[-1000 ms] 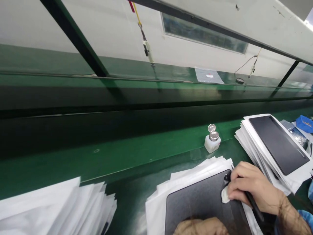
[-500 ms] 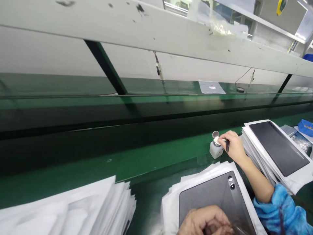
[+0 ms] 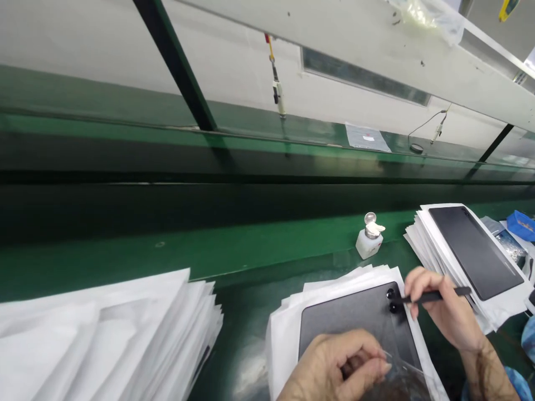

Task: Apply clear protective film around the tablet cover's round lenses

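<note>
A dark grey tablet [image 3: 346, 323] lies back up on a stack of white sheets [image 3: 288, 340], its two camera lenses [image 3: 392, 299] at the far right corner. My right hand [image 3: 443, 306] grips a thin black tool [image 3: 434, 296] whose tip touches the lenses. My left hand [image 3: 338, 365] rests on the tablet's near edge, fingers curled and pinching a piece of clear film [image 3: 399, 370]. A small white bottle [image 3: 369, 238] with a metal top stands behind the tablet, a white wipe lying on its top.
A second tablet [image 3: 474, 250] lies on another stack of white sheets at the right. A large pile of white sheets [image 3: 104, 334] fills the lower left. A green conveyor bench [image 3: 188, 262] runs across. A blue object [image 3: 521, 224] sits at the far right.
My right hand left the wipe on the bottle's top and came back to the tablet's lenses with the black tool. My left hand now pinches clear film.
</note>
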Tool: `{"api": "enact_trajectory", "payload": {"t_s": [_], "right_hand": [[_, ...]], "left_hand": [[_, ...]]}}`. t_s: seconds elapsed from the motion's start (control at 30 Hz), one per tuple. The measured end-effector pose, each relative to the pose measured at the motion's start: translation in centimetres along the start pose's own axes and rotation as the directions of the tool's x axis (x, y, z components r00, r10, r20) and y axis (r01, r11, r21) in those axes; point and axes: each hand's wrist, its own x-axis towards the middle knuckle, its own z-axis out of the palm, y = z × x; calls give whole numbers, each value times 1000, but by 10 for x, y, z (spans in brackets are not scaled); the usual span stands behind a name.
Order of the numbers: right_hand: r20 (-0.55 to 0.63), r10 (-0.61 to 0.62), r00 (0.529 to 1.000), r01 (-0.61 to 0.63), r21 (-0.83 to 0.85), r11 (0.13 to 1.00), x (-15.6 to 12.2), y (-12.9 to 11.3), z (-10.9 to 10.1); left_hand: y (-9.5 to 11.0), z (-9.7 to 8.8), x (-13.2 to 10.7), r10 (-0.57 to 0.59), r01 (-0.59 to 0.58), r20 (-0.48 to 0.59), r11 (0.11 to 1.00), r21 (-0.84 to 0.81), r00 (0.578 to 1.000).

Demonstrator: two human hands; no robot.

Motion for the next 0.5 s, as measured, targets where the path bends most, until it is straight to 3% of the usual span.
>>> {"api": "enact_trajectory", "payload": {"t_s": [0.07, 0.23, 0.5], "right_hand": [[3, 69, 998, -69, 97, 993, -25, -3, 1], [-101, 113, 988, -107, 64, 992, -56, -9, 8], [-136, 150, 979, -146, 36, 989, -59, -9, 15]], "left_hand": [[-11, 1, 4, 12, -12, 17, 1000, 16, 1000], [-22, 1, 3, 37, -41, 55, 997, 70, 998], [17, -5, -7, -49, 40, 53, 985, 166, 997]]}}
